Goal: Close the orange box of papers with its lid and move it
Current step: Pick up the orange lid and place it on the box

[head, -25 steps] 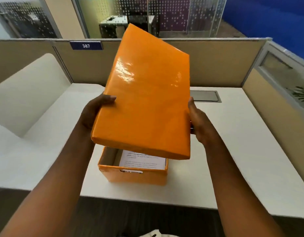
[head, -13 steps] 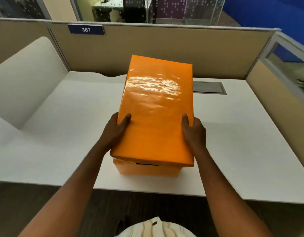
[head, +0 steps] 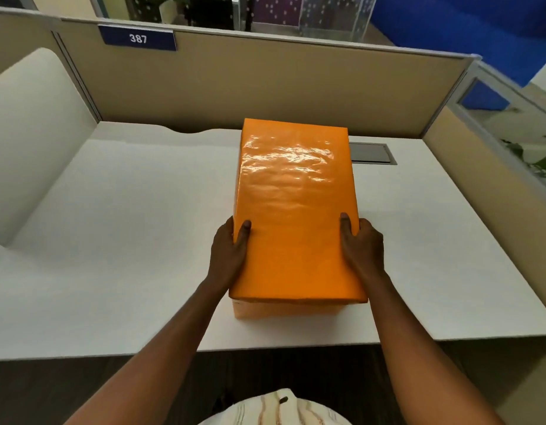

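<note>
The glossy orange lid [head: 296, 210] lies flat on top of the orange box [head: 284, 309], which stands on the white desk [head: 127, 240] near its front edge. Only a narrow strip of the box's front wall shows below the lid. The papers inside are hidden. My left hand [head: 228, 253] grips the lid's left side, thumb on top. My right hand [head: 362, 250] grips the right side the same way.
Beige partition walls [head: 265, 81] close off the back and right of the desk, with a blue "387" plate [head: 137, 38]. A grey cable hatch [head: 371, 153] is set in the desk behind the box. A white curved panel [head: 29, 133] stands at the left.
The lid came down from a tilted, raised position onto the box, covering the papers. Both hands stayed on its sides, and the view shifted downward.
</note>
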The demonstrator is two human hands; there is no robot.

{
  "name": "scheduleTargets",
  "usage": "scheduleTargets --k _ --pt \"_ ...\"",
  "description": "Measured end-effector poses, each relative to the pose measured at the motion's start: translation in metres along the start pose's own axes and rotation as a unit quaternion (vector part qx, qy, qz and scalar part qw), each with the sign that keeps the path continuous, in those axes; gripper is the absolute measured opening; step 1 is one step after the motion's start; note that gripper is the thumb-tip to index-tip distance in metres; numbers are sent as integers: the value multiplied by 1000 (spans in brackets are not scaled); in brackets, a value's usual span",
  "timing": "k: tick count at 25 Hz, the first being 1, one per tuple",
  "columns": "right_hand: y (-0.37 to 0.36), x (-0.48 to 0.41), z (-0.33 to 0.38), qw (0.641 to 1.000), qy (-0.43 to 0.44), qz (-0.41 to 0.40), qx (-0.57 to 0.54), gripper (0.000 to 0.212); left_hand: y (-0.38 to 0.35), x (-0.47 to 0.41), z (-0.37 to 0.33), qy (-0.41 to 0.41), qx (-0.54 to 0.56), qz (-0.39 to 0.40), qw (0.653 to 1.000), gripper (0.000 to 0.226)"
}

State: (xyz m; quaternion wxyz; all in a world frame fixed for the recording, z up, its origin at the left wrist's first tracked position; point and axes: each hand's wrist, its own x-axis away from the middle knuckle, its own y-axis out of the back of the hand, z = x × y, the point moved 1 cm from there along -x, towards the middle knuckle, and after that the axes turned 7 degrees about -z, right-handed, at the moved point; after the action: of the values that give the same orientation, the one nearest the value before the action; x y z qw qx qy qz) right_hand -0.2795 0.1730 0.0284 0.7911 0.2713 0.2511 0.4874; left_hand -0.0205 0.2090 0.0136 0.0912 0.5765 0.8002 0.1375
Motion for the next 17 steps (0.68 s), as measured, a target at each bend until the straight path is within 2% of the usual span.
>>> scheduleTargets --k 11,17 --pt "-15 -9 3 996 17 -48 74 53 -9 -21 9 18 -5 -17 1000 42" --pt "-26 -21 0 995 25 -43 88 55 -13 -28 12 28 -25 -41 998 44"
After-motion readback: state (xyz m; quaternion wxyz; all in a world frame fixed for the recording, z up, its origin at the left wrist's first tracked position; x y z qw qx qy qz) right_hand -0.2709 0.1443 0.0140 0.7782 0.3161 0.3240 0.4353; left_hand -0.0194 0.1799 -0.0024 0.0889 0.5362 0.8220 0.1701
